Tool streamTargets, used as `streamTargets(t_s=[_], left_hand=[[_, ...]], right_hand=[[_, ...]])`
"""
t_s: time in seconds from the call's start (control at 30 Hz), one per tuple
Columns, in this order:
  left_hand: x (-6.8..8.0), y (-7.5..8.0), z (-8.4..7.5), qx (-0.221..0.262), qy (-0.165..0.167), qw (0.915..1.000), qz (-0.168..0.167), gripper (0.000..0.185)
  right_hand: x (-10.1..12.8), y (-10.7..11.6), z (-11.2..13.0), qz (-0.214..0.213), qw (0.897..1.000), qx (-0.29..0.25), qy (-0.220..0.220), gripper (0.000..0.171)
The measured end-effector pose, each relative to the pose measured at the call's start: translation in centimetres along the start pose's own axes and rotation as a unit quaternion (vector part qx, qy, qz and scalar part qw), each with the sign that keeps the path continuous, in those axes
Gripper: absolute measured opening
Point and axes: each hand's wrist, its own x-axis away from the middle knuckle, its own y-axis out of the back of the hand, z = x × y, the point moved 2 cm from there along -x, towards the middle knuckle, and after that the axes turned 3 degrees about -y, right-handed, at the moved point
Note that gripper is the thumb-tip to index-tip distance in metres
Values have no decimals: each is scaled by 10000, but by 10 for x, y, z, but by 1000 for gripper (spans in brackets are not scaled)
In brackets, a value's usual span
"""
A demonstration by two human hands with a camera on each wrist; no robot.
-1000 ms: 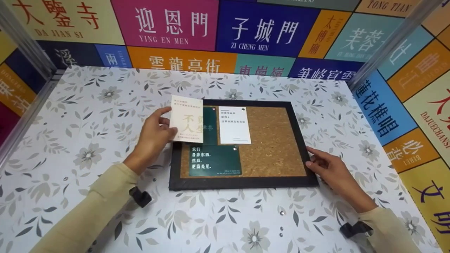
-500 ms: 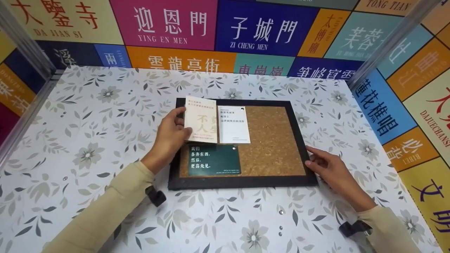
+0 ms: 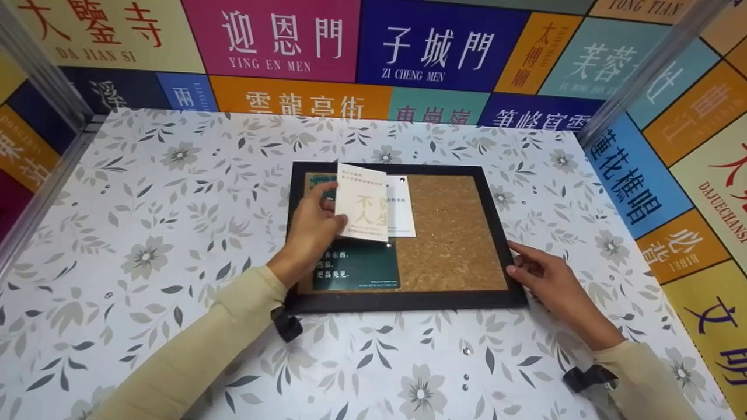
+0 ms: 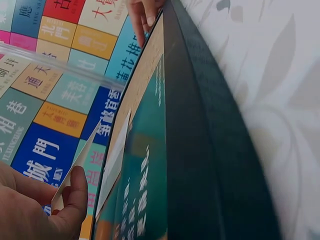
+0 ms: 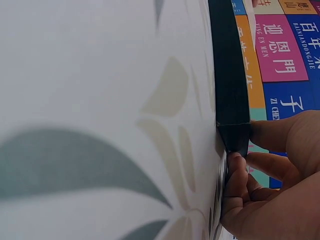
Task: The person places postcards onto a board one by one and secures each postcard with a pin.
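Observation:
My left hand (image 3: 312, 224) pinches a cream card (image 3: 363, 204) with gold characters by its left edge, thumb in front. The card is held tilted over the black-framed cork board (image 3: 458, 245), overlapping a white card (image 3: 401, 224) pinned there. A green card (image 3: 370, 271) with white writing lies on the lower left of the cork, and another green card (image 3: 320, 179) shows partly behind the left hand. My right hand (image 3: 551, 286) grips the board's right edge; in the right wrist view its thumb and fingers (image 5: 280, 130) close on the frame's corner.
The board lies on a table (image 3: 175, 221) covered in white floral print. A small shiny round piece (image 3: 466, 351) sits in front of it. Panels with large characters (image 3: 440, 49) stand behind and to the sides, with metal posts (image 3: 648, 76) at the corners.
My left hand has carried the cream card rightward across the board, from over the upper green card to over the white card. The right hand stays on the frame.

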Motion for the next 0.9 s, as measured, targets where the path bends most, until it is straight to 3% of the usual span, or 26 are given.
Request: streamTargets(t_s=[0.4,0.9], left_hand=[[2,-38,2,46,-1,9998,193,76],[7,-66,11,-571,-93,9979,306,73]], right_hand=[[-1,0,1,-40,10000,-40,-57,54],[0,-1,2,-57,10000,-21,-45,54]])
